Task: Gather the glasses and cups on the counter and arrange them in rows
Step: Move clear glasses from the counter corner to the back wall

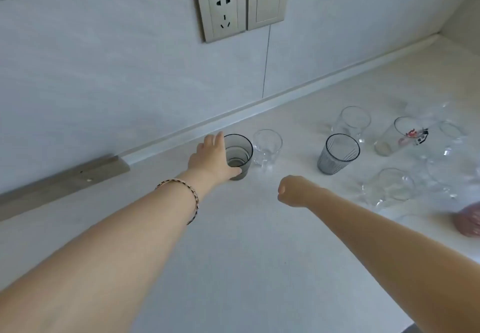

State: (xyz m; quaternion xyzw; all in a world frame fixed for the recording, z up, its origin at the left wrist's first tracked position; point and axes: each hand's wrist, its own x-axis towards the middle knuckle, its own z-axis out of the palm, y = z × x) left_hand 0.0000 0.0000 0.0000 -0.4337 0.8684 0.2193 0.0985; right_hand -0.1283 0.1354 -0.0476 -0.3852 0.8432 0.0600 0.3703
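Note:
My left hand [210,157] grips a smoky grey glass [240,155] standing upright near the wall, fingers and thumb round its side. A clear glass [267,148] stands right beside it. My right hand [292,190] hovers over the counter with fingers curled under, holding nothing. A second grey ribbed glass [337,155] stands to the right. Behind it is a clear glass [354,122], and a printed glass [404,135] leans nearby. A clear cup [394,184] and several more clear glasses [452,135] are scattered at far right.
The white counter [233,254] stretches toward me. A backsplash strip [259,104] runs along the wall, with a socket [223,12] and switch [268,1] above. A pink object [470,219] sits at the right edge. A metal bracket [78,174] lies at left.

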